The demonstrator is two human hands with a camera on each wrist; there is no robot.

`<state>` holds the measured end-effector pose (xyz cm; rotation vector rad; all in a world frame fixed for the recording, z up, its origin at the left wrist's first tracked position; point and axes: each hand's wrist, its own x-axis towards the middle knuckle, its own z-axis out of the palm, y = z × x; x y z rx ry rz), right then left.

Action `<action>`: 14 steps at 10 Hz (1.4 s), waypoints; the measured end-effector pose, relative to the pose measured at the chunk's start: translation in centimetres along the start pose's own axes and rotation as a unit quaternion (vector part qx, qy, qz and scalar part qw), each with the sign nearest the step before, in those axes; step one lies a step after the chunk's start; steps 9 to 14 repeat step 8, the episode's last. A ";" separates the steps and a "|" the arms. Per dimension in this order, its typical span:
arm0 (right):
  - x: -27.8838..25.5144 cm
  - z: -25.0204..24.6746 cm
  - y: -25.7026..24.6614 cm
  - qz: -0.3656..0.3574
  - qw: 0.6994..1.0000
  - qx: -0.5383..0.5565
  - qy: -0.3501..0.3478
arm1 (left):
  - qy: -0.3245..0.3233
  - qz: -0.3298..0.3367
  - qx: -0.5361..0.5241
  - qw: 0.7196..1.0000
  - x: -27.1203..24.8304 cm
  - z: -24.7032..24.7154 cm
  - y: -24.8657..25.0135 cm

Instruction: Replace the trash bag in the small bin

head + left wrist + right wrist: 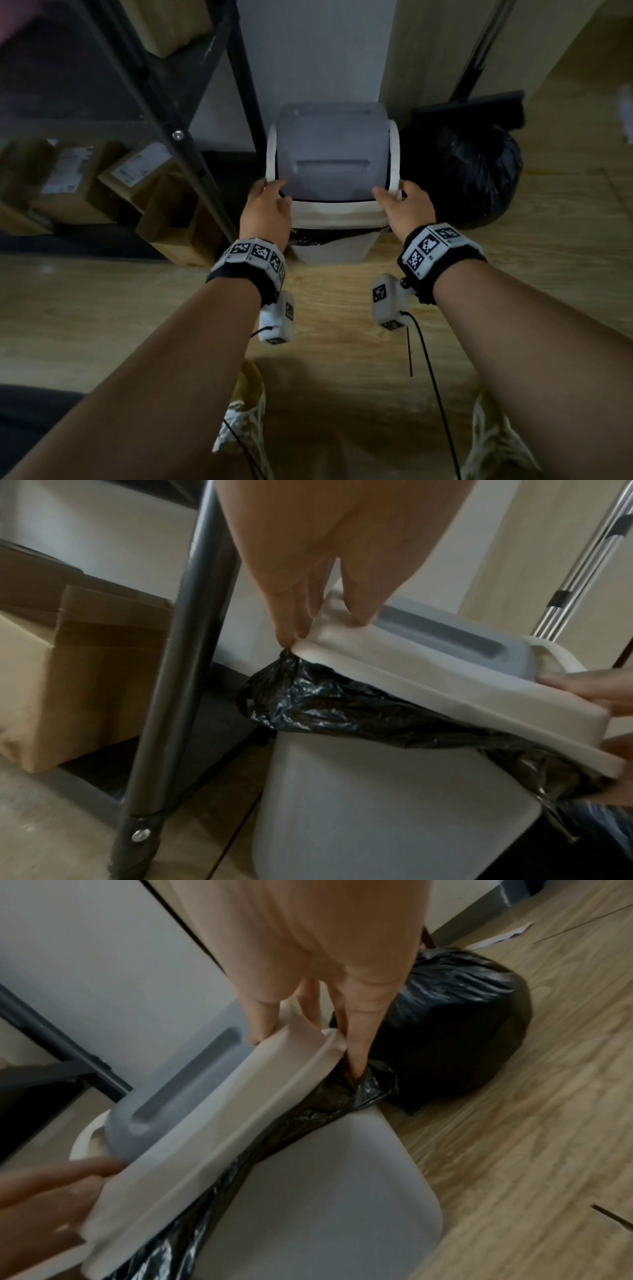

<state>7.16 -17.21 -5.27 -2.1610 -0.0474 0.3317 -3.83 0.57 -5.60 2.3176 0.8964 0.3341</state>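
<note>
A small white bin [330, 251] stands on the floor against the wall. On it sits a white lid frame [337, 212] with a grey swing flap [330, 147]. A black liner bag [325, 704] bunches out between frame and bin body. My left hand [274, 197] grips the frame's near left corner, thumb on top and fingers under the rim [322, 615]. At the near right corner my right hand [390, 197] holds the frame the same way, its fingers [356, 1056] reaching down beside the liner [308, 1110]. In the wrist views the frame looks tilted above the bin.
A full, tied black trash bag [469, 174] sits on the wood floor right of the bin. A dark metal rack post [191, 144] and cardboard boxes [68, 178] stand close on the left. A dustpan on a metal pole [479, 102] leans behind the bag.
</note>
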 end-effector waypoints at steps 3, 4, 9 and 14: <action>2.5 1.2 -0.8 -0.032 0.999 -0.004 0.016 | 0.019 0.010 0.000 1.000 3.0 0.7 0.1; 2.3 1.0 -0.7 -0.016 1.000 -0.016 -0.002 | 0.006 0.010 0.012 1.000 2.8 0.6 0.4; -3.4 -3.5 -2.7 -0.076 0.982 -0.168 -0.030 | -0.136 0.027 0.129 0.982 -2.4 -3.6 4.1; -3.4 -3.5 -2.7 -0.076 0.982 -0.168 -0.030 | -0.136 0.027 0.129 0.982 -2.4 -3.6 4.1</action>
